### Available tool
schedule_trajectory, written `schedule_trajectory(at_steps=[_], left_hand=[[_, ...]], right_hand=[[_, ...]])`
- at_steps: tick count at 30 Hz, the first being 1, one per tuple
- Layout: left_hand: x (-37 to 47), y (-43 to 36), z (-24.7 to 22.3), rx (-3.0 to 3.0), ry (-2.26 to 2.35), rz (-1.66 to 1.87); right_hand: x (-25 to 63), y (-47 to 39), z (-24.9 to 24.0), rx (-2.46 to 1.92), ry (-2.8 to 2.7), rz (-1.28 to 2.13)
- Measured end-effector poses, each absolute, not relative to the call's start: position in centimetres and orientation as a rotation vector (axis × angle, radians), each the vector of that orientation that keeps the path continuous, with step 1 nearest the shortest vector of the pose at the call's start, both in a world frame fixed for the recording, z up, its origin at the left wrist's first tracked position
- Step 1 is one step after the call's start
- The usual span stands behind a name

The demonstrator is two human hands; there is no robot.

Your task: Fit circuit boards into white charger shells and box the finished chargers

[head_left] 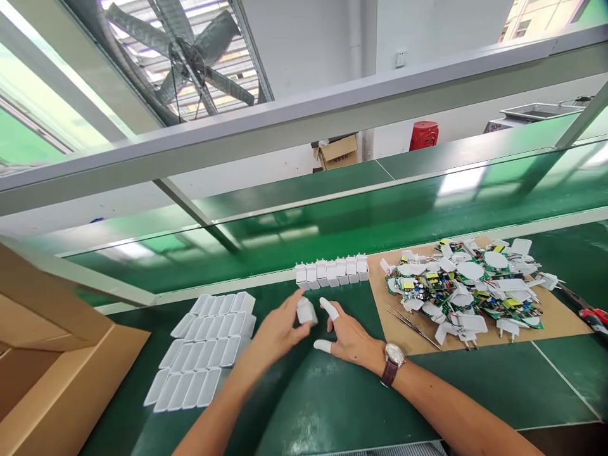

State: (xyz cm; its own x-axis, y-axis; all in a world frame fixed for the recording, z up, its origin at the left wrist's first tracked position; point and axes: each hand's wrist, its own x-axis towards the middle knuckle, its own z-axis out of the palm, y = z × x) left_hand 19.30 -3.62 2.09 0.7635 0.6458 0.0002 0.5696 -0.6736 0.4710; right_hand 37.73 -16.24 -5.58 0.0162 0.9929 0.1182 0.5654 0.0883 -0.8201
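In my left hand (280,326) is a small white plastic charger housing (306,312), gripped between thumb and fingers above the green bench. Just to its right, my right hand (349,335) has its thumb and forefinger apart with nothing between them. White finger cots cover those two fingertips, and a watch (394,362) is on that wrist. Beyond the hands stands a row of white chargers (331,272) with pins pointing up. Left of my left arm lie several rows of open white plastic housings (199,351).
To the right, a brown cardboard sheet (396,329) bears a heap of circuit boards with white covers (468,285). Metal tweezers (413,328) lie on its near edge, red-handled pliers (589,311) at the right. An open cardboard box (71,386) stands at the left. A metal-framed rail (304,130) runs behind.
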Motion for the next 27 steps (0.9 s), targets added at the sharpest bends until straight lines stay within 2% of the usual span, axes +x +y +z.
schedule_trajectory(at_steps=[7,14,22,24,27], left_hand=[[19.8,5.4,3.4,2.469,1.073,0.217],[21.2,5.6,3.3,2.431,0.868,0.224],[10.6,4.0,12.2,2.588,1.207,0.359],[7.7,2.5,12.3,2.691,1.245,0.316],[4.8,-0.1,9.3,2.849,1.200,0.238]], right_hand=[[37.7,-16.8,-6.2,-1.515,-1.802,0.558],[38.0,-17.0,-6.9,-1.454,-1.833,0.501],[38.1,-16.8,-6.9,-1.424,-1.771,0.544],[38.1,-16.7,-6.9,-1.417,-1.762,0.565],[38.2,-16.5,-6.8,-1.444,-1.763,0.585]])
